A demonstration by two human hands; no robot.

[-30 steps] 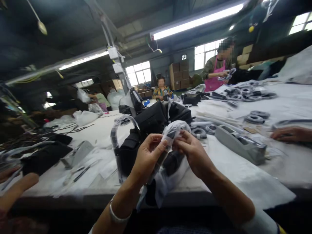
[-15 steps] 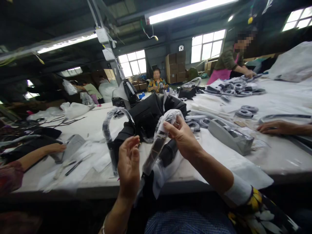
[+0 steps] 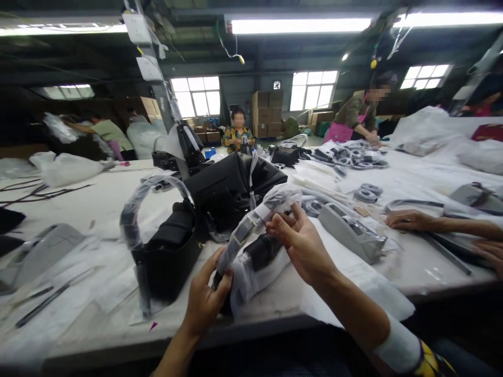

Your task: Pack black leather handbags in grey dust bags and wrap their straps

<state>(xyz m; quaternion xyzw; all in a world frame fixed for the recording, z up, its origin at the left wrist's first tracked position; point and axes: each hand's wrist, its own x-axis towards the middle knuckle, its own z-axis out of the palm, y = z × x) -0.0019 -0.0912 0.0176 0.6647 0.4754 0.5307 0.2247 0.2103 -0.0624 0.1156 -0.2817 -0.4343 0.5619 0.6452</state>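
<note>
A black strap wrapped in clear plastic (image 3: 251,222) stretches between my hands above the table edge. My left hand (image 3: 206,298) is closed on its lower end near the table's front edge. My right hand (image 3: 301,243) pinches its upper end, where the plastic bunches up. Just left of my hands stands a small black bag (image 3: 167,254) with a plastic-wrapped handle arching over it. Under the strap lies a dark roll on white wrapping. Behind these sits a pile of black bags (image 3: 231,186).
A grey tape dispenser (image 3: 351,233) sits right of my right hand. Another person's hands (image 3: 406,220) rest on the white table (image 3: 98,209) at the right. Coiled straps lie further back. Pens and a second dispenser lie at the left. Other people work at the far end.
My left hand let go of the strap's top, dropped down and now grips its lower end. The strap is pulled out longer. The view has swung to the left and down.
</note>
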